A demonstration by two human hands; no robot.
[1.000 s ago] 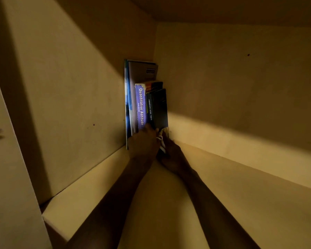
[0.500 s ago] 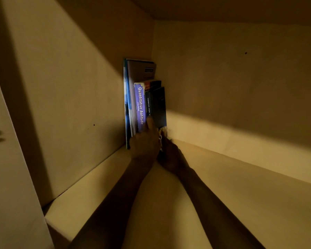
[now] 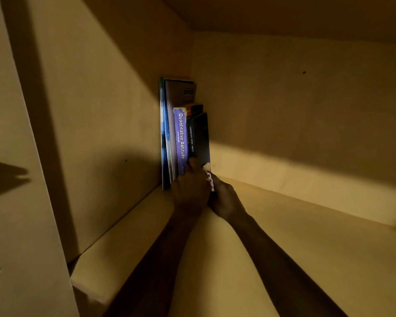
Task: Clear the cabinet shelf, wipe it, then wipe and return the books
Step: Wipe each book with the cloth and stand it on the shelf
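Observation:
A few books (image 3: pixel 181 138) stand upright in the far left corner of the cabinet shelf (image 3: pixel 284 236): a tall blue-edged one, a purple "Quantitative Aptitude" (image 3: pixel 180 143) and a dark book (image 3: pixel 200 136) on the right. My left hand (image 3: pixel 190 191) covers the foot of the spines, its thumb lying up the dark book. Close against its right side, my right hand (image 3: pixel 224 200) rests at the dark book's base. Something white, seemingly a cloth (image 3: pixel 209 177), is bunched between the hands; the fingers there are hidden.
The cabinet's left wall (image 3: pixel 105 133) and back wall (image 3: pixel 306 110) close in the corner, with the top panel just overhead. An open door panel (image 3: pixel 16 202) with screws stands at the near left. A band of light crosses the shelf and back wall.
Both hands have stayed at the foot of the books. My left thumb has slid a little higher up the dark book's spine. The books have kept their place.

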